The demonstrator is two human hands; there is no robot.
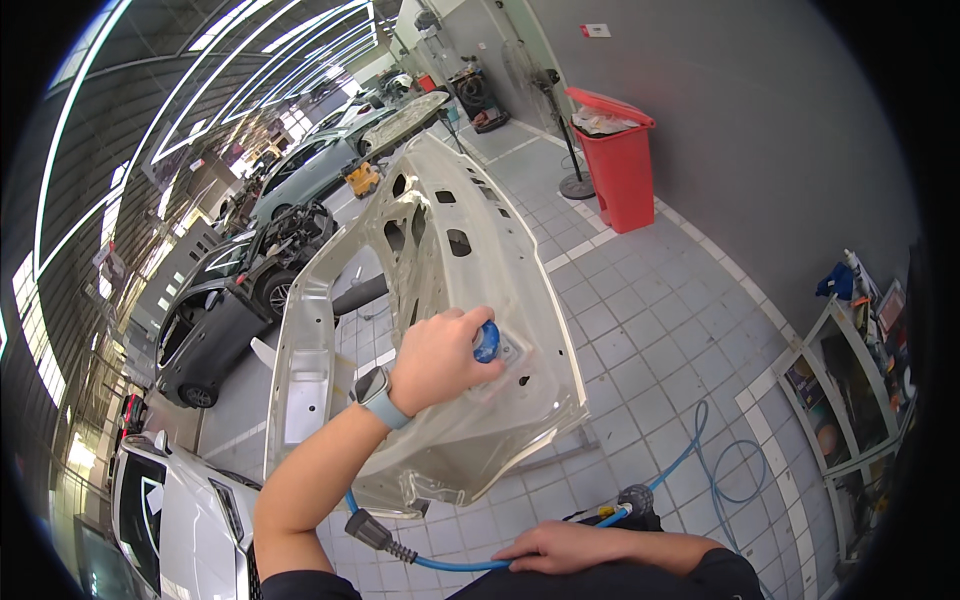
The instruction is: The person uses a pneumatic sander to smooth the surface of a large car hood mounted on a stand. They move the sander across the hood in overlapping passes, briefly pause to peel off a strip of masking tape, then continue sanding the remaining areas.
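Observation:
Across the middle stands a pale, cream-coloured car body panel (500,400) with several cut-out holes, shaped like a door or tailgate. My left hand (445,360) reaches over it, its fingers and thumb closed around a small blue rounded thing (487,342) against the panel's inner face. What kind of thing it is, I cannot make out. A watch with a light blue strap (384,408) is on that wrist. Low in front of my body, my right hand (562,547) is closed over a blue hose (460,566). A dark connector (368,530) joins the hose below my left forearm.
More blue hose (735,497) loops over the tiled floor at right. A red bin (618,165) stands by the grey wall, near a black stand (577,186). At lower right is a glass-fronted cabinet (850,390). Cars line the left, including a white car (190,520).

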